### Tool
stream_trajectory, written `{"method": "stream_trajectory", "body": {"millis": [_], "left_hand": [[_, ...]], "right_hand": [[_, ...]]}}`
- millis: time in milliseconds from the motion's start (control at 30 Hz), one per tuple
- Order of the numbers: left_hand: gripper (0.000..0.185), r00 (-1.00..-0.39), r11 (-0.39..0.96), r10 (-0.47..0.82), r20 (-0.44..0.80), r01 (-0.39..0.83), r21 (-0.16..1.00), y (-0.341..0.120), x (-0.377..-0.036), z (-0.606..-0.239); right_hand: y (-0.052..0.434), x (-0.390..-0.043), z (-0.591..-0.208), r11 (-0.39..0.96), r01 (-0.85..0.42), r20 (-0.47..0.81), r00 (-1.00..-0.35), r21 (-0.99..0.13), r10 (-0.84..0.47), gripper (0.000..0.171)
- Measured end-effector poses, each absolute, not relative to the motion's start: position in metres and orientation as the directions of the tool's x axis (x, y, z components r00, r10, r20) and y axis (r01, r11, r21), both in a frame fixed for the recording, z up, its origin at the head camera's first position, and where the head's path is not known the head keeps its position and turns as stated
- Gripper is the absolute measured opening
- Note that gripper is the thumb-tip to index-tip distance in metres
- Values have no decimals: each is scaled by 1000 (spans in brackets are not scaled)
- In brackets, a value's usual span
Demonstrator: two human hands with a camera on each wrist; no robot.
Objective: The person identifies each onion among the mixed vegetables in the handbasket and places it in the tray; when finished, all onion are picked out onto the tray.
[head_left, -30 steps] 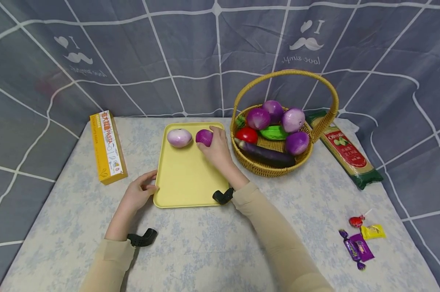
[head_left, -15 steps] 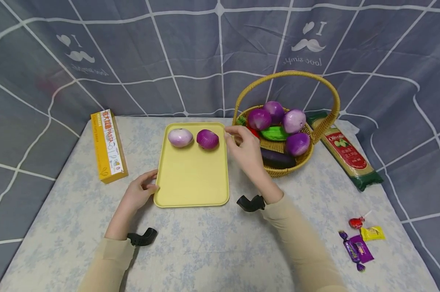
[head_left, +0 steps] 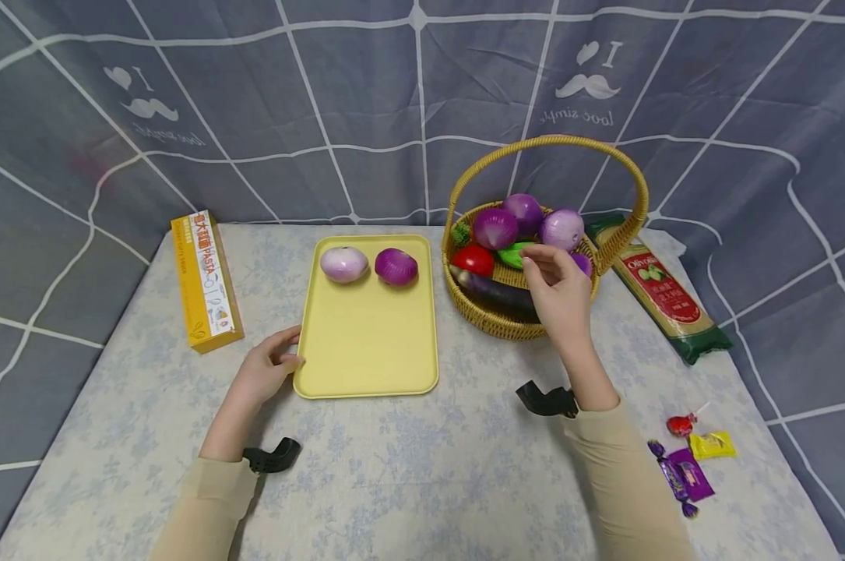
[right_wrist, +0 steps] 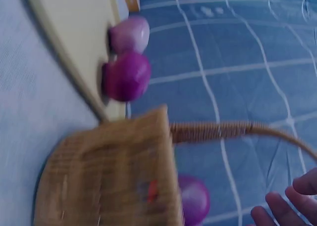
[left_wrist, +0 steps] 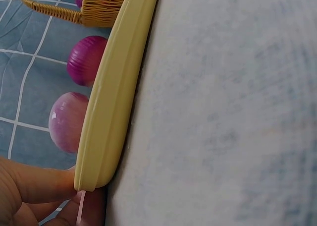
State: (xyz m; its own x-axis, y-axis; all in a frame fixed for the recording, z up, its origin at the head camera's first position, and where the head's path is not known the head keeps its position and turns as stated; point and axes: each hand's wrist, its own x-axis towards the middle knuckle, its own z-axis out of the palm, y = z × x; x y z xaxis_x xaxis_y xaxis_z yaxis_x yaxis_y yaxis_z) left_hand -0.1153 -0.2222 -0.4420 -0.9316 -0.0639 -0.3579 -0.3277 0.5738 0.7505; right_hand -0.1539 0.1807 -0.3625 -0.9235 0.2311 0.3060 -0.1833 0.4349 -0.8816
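Wicker basket (head_left: 488, 321) on the right, with a yellow tray (head_left: 366, 335) just beside it. The right hand (head_left: 564, 298) hangs over the basket, fingers loosely bent, empty; the left hand (head_left: 264, 370) touches the tray's edge, grip unclear. Pale onion (head_left: 344, 265) and purple onion (head_left: 396, 267) lie on the tray; fetching another seems the step, calling next for closed fingers.

Right wrist view: basket (right_wrist: 109, 179) blurred — fingers (right_wrist: 284, 210) cut off by the right edge.
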Motion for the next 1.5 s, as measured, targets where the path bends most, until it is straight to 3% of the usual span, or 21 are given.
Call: {"method": "stream_trajectory", "body": {"millis": [200, 467, 867, 1500], "left_hand": [[59, -931, 571, -55, -360, -325, 754, -223, -115, -442], [59, -931, 569, -48, -363, -324, 756, -224, -115, -443], [59, -936, 559, -41, -349, -311, 769, -225, -115, -444], [59, -927, 561, -51, -371, -334, 758, -223, -115, -442]], "right_hand": [[206, -153, -369, 493, -91, 275, -908, -865, 316, 29], [225, -156, -376, 583, 45, 194, -919, -811, 342, 49], [232, -169, -384, 670, 157, 71, -951, -725, 300, 70], [232, -197, -402, 822, 102, 144, -965, -561, 218, 80]]}}
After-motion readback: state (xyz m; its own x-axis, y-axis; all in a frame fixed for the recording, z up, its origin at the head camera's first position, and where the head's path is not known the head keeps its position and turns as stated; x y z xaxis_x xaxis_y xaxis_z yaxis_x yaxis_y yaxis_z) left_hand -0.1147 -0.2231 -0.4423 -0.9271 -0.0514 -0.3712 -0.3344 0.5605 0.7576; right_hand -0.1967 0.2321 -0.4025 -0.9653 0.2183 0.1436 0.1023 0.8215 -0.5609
